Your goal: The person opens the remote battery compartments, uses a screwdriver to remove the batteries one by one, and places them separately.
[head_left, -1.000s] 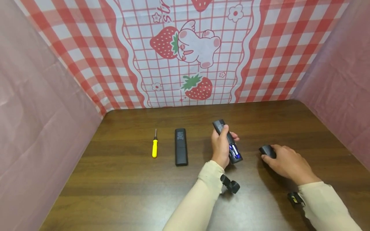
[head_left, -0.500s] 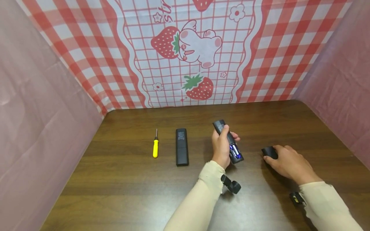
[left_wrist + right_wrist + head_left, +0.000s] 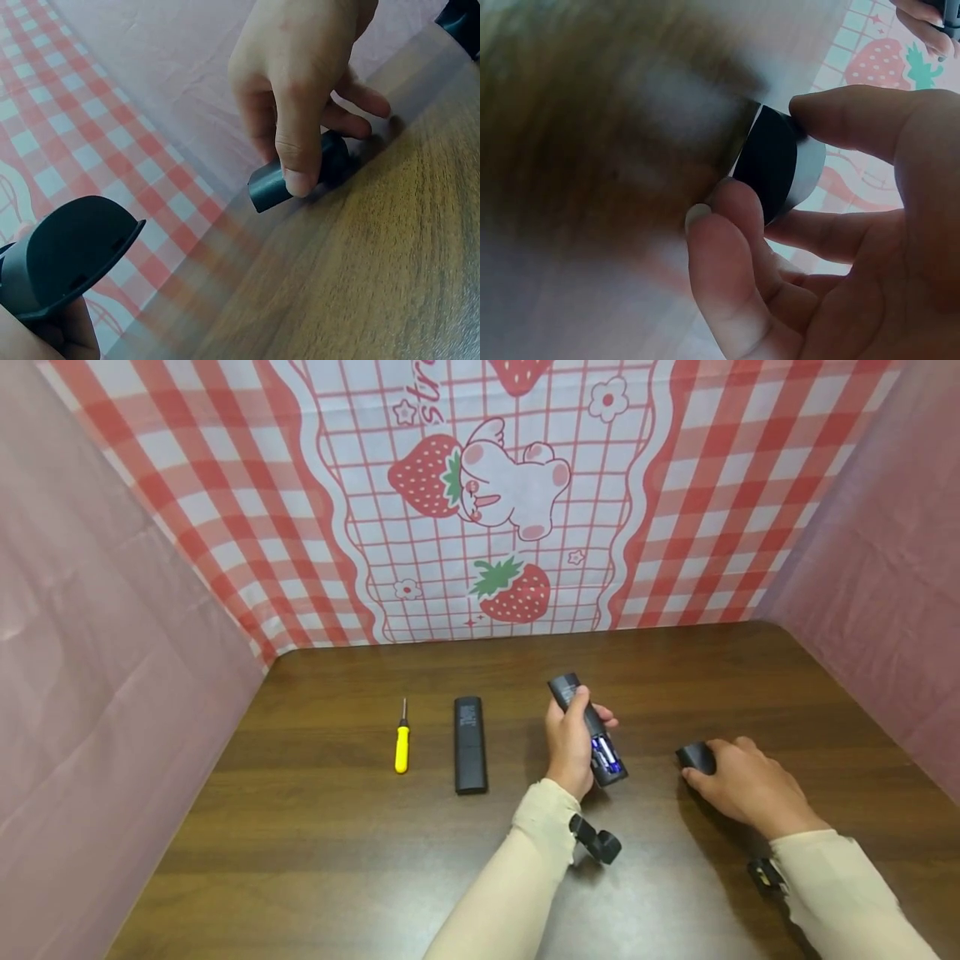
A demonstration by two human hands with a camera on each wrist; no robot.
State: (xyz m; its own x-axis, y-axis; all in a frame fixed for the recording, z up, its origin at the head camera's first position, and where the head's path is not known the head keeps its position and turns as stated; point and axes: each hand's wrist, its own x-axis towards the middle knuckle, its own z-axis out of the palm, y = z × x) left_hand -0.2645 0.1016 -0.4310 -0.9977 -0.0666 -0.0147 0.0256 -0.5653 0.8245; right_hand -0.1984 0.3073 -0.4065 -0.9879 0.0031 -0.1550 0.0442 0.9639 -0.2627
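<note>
The left hand [image 3: 568,745] grips the open remote [image 3: 588,728]; the right hand [image 3: 742,785] pinches what looks like its cover [image 3: 696,757], best aligned squarely over the batteries [image 3: 606,755].

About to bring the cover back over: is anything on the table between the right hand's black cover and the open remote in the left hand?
Nothing visible. The right hand grips the black cover on the table; the left hand holds the open remote, batteries showing. Only bare wood lies between them. The second remote and screwdriver lie off to the left.
</note>
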